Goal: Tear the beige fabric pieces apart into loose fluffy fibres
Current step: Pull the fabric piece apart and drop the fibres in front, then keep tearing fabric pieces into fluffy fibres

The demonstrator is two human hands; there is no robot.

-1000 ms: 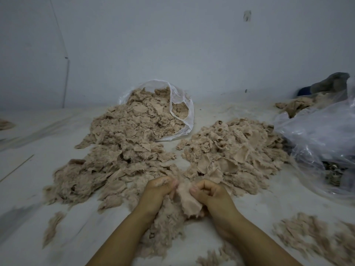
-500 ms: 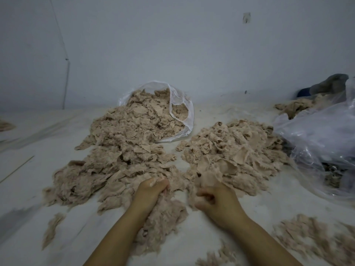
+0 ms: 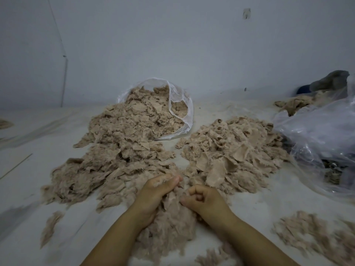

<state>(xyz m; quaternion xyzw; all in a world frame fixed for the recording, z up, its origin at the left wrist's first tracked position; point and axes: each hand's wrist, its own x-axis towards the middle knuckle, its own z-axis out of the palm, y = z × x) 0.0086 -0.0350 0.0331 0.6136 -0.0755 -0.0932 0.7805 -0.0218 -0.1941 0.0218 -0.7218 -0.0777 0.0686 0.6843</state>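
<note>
both hands sit close together at the near middle of the pale floor (image 3: 249, 198). the left hand (image 3: 157, 191) and the right hand (image 3: 203, 198) each pinch a beige fabric piece (image 3: 173, 198) between curled fingers, above a fluffy fibre mound (image 3: 169, 227). more scraps spill from a clear bag (image 3: 180, 104) farther off.

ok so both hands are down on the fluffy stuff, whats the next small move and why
Probably reach the right hand forward to take a flat piece from the pile of beige fabric pieces just ahead. Both it and the left hand sit on the mound of loose beige fibres, and no whole piece shows between them.
</note>
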